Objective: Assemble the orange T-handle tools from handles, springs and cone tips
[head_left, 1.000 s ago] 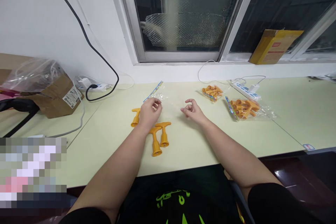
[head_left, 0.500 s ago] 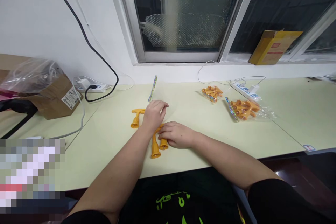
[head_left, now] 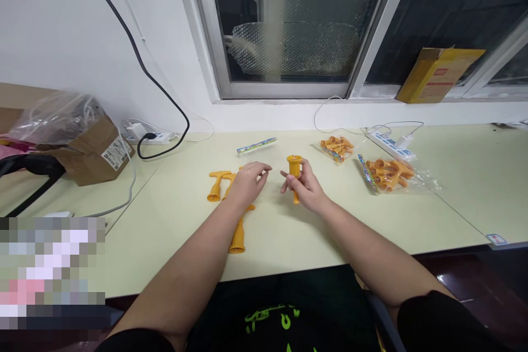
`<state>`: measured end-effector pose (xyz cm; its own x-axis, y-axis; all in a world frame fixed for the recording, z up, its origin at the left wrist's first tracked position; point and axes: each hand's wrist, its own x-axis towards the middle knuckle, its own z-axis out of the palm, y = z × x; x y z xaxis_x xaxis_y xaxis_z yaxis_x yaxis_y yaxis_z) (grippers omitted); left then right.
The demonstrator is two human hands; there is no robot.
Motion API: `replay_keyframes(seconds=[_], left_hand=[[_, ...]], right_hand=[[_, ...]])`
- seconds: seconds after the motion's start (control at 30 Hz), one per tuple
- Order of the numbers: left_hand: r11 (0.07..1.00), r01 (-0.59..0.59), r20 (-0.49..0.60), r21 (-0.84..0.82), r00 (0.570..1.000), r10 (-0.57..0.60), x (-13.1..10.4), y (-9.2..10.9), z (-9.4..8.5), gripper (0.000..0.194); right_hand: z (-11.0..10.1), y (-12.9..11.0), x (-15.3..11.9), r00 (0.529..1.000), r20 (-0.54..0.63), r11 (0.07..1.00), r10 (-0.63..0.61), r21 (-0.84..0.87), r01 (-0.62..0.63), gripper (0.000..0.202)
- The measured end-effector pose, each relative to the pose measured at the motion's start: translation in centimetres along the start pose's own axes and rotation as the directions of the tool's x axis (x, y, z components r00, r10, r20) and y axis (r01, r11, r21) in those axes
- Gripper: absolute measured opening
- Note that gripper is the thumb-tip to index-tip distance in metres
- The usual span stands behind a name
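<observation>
At the far left sits one brown cardboard box (head_left: 88,170), with one white power strip (head_left: 163,137) just beyond it. Then come the loose pieces on the pale green-yellow tabletop (head_left: 185,231): one yellow, T-handled plastic piece with a flared end (head_left: 214,191), a second piece (head_left: 230,178) right beside it, partly hidden, and a third piece (head_left: 238,237) nearer the body; a yellow sliver behind the wrist may belong to another. The left hand (head_left: 248,180) arches over this area, fingers curved together towards the thumb; I cannot tell whether it pinches any clear film. Beyond it lies one multicoloured patterned strip (head_left: 256,146), apparently the header of a transparent bag too faint to trace. The right hand (head_left: 307,187) pinches a yellow flared-end piece (head_left: 294,168) between thumb and fingers, upright, flared end up, well off to the right of the loose ones. The step in hand looks like bringing this single piece up beside the left hand; the next move seems to call for a steady grip and a sure hold on the film. Further right, two filled clear plastic bags, the smaller bag (head_left: 337,146) and the larger bag (head_left: 390,173), hold yellow pieces overlapping too much to count, near a second power strip (head_left: 390,144).
</observation>
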<state>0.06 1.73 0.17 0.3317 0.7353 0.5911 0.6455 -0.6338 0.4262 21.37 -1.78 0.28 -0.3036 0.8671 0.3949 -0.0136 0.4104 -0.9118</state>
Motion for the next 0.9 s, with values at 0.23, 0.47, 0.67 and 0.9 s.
replay_keyframes(seconds=[0.23,0.47,0.67,0.9], left_hand=[[0.987,0.123,-0.017,-0.099,0.992,-0.125,0.0,0.6,0.5,0.009],[0.993,0.064,-0.009,-0.1,0.998,-0.065,0.0,1.4,0.7,0.009],[0.982,-0.082,0.091,-0.168,0.991,0.098,-0.2,1.7,1.4,0.014],[0.977,-0.102,0.13,-0.187,0.983,0.128,-0.3,2.1,2.3,0.023]], right_hand=[[-2.2,-0.4,0.2,0.974,0.205,0.848,0.095,-0.53,0.028,0.027],[-1.8,1.1,0.5,0.938,0.17,0.743,0.301,-0.659,-0.118,0.026],[-2.0,2.4,1.4,0.841,-0.143,0.781,0.522,-0.317,-0.539,0.052],[-1.5,1.4,1.7,0.827,0.118,0.773,0.55,0.301,-0.558,0.031]])
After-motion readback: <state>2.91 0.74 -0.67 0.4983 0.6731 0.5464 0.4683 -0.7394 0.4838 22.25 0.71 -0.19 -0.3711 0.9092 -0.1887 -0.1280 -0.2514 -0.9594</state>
